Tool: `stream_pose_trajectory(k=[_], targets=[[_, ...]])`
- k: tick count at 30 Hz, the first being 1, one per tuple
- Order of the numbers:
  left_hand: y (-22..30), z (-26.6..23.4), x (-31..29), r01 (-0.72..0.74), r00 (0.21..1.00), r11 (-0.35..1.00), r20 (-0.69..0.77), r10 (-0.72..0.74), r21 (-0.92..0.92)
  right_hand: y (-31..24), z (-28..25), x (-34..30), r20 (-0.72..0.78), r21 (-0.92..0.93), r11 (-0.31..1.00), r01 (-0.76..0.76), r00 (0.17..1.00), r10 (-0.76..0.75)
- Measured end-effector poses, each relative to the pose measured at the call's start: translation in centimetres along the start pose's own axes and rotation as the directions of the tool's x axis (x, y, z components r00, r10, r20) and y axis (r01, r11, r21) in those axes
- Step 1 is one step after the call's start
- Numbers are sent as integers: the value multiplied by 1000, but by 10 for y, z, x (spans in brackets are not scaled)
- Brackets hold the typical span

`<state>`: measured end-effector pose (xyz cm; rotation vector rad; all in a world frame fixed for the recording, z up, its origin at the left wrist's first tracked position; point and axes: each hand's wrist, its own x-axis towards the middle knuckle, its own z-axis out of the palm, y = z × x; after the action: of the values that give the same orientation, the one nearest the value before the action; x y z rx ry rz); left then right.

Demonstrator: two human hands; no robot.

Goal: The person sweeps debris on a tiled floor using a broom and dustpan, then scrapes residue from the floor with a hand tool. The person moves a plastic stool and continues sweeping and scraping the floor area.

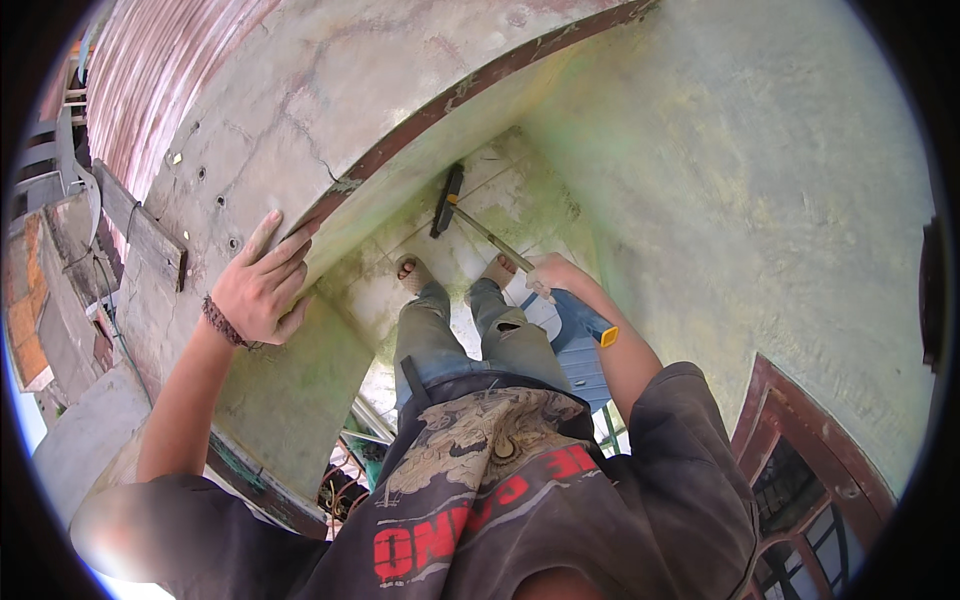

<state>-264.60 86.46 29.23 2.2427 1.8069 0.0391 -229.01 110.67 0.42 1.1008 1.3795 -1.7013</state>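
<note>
My left hand (258,292), with a dark bracelet at the wrist, rests its outstretched fingers on the brown-edged top of a low wall (300,120). Nothing is held in it. Lower down on the right, my right hand (556,276) is wrapped around the pole of a long-handled floor brush (485,230). The brush's dark head, with a yellow joint, lies on the tiled floor (470,262) beyond my feet. A blue part with a yellow end (606,336) shows behind my right hand. Whether it belongs to the brush, I cannot tell.
A blue plastic seat (580,372) stands beside my right leg. The green-stained wall (740,200) rises on the right, with a brown-framed window (800,440) nearer. On the left are a wooden plank (140,225) and pink corrugated sheeting (160,80).
</note>
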Motion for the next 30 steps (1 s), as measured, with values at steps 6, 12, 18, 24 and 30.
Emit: stream_pose_trajectory(k=[6,12,18,24,30], targets=[[6,1,-16,45,999,999,14,-45,31,-21,-60,-59,-278,113,993,-21,959,52],[0,2,-7,8,1000,1000,17,-8,27,-18,9,25,-179,24,998,50,983,-44],[0,2,-11,-3,1000,1000,9,3,-7,-39,72,7,-91,240,971,13,996,9],[5,-1,-13,19,999,1000,-38,-18,21,-7,-29,-32,-106,284,958,26,994,5],[3,-3,-10,10,1000,1000,4,-10,-9,-37,-26,2,-81,448,894,-26,994,69]])
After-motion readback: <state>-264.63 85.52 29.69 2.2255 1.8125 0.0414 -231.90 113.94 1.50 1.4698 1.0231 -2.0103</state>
